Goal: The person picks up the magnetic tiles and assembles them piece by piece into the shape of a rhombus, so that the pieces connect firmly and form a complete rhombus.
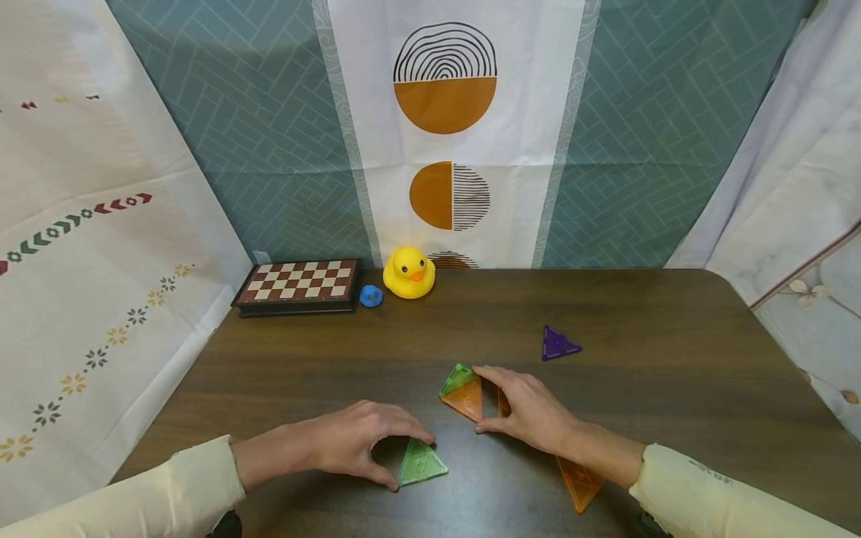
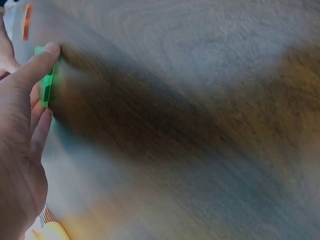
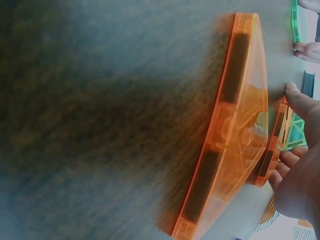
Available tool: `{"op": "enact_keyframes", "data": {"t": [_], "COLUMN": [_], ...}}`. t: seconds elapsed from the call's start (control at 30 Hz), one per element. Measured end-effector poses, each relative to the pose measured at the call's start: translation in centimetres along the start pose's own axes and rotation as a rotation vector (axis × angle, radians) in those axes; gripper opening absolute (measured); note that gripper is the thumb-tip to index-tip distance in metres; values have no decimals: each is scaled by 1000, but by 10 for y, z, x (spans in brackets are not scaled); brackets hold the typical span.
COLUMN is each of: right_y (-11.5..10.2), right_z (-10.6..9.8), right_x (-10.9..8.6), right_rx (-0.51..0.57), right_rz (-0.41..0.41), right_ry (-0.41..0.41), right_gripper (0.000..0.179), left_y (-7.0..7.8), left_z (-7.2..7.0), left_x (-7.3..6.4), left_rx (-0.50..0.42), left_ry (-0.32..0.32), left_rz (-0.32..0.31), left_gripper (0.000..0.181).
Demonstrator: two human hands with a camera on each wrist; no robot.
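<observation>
My left hand (image 1: 366, 441) grips a green triangular magnetic tile (image 1: 421, 462), thumb at one corner and fingers at another. In the left wrist view this tile (image 2: 48, 82) shows edge-on between thumb and fingers. My right hand (image 1: 534, 411) holds an orange triangular tile (image 1: 466, 400) by its near edge, thumb and fingertips at its corners. A second green tile (image 1: 460, 378) adjoins it on the far side. Another orange tile (image 1: 578, 484) lies partly hidden under the right forearm; a large orange tile (image 3: 225, 125) with dark magnets stands close in the right wrist view.
A purple triangular tile (image 1: 558, 344) lies on the brown table (image 1: 323, 344) beyond the right hand. Along the back edge are a checkered board box (image 1: 299, 286), a small blue ring-like piece (image 1: 371, 296) and a yellow rubber duck (image 1: 409, 274). Patterned cloths hang behind and at the sides.
</observation>
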State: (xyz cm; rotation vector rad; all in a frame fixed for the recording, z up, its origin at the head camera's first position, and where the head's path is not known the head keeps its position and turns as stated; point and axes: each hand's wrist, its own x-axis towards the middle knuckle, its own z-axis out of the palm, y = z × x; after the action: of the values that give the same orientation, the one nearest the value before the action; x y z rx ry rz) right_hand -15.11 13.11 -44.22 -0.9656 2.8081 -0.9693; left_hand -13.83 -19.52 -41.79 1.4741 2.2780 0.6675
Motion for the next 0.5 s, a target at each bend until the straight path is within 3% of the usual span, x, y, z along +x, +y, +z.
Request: {"op": "enact_keyframes", "data": {"t": [0.27,0.5], "right_y": [-1,0], "right_z": [0,0], "right_x": [0,0], "right_rx": [7,2], "right_rz": [9,4], "right_ry": [-7,-6], "right_gripper": [84,84], "left_y": [2,2], "left_z": [2,2], "left_x": [3,4], "left_rx": [-45,-86], "left_ry": [-6,8], "left_rz": [-33,-105], "left_gripper": [66,61]}}
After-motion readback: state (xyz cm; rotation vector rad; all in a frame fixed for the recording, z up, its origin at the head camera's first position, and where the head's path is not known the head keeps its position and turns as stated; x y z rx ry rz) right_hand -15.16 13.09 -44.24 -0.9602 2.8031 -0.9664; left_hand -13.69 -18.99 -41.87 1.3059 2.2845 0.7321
